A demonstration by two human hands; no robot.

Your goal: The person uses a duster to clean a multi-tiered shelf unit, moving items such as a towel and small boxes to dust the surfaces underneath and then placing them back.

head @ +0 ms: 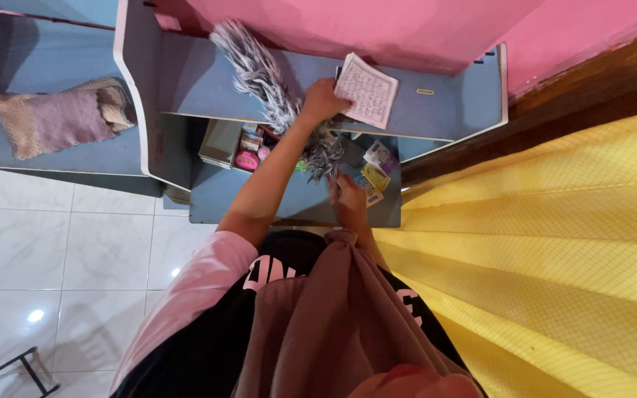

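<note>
The left hand [324, 98] is closed around the handle of a fluffy grey-and-white feather duster [259, 70], whose plumes lie on the blue-grey tabletop [451, 110], stretching toward 11 o'clock. A white printed paper booklet [369, 90] lies just beside that hand at 3 o'clock. Lower, the right hand [348, 199] reaches over the blue shelf [223, 199] near small colourful packets [376, 173]; I cannot tell its grip.
</note>
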